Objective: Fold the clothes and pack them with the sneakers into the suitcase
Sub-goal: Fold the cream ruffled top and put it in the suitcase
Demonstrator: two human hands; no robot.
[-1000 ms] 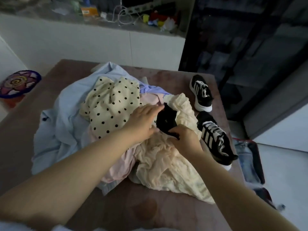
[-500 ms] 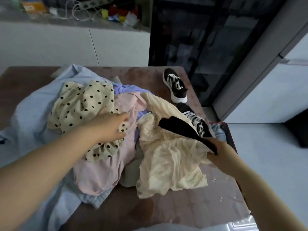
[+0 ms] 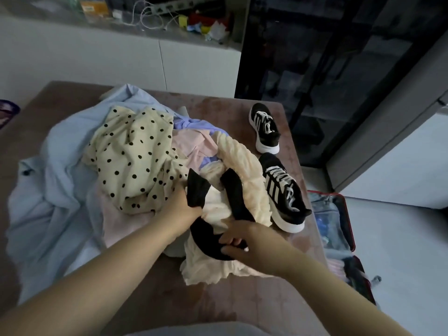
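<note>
Your clothes pile (image 3: 131,154) crumpled on table (image 3: 242,299); black garment (image 3: 232,195) draped over cream top (image 3: 244,166); sneakers (image 3: 283,190) upright, rt edge; suitcase (image 3: 337,214) open beside it.

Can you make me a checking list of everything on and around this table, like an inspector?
Surface: brown table, mostly under clothes.
Job's things: unfolded polka-dot garment, cream garment, light blue garment; black garment on top; far sneaker and near sneaker on the table's right; open suitcase on the floor.
Clutter: small colourful items on the back shelf.
Hands: left hand and right hand both grip the black garment.
Cables: white cables on the back shelf.
Surroundings: white cabinets, dark glass cabinet.
</note>
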